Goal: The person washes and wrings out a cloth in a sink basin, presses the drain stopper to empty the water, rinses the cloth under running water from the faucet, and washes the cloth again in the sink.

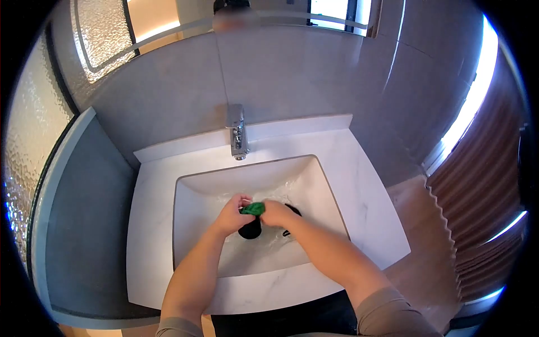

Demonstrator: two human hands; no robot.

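Note:
My left hand [231, 215] curls its fingers around the left side of a green cloth-like piece [254, 209] over the sink basin [205, 194]. My right hand [276, 214] is closed against the green piece's right side. Just below the green piece, and touching it or very near it, is a black rounded object [250, 229]; its kind is not clear. Partly hidden behind my right hand and wrist lies a second black item [293, 210], with a thin loop-like end showing. Shallow water seems to cover the basin's bottom.
A chrome faucet [238, 135] stands at the basin's back edge, and no stream shows from it. White marbled countertop [365, 191] surrounds the basin. A mirror [269, 14] hangs above, a grey panel [84, 224] borders the left, and a brown pleated curtain [477, 185] hangs at right.

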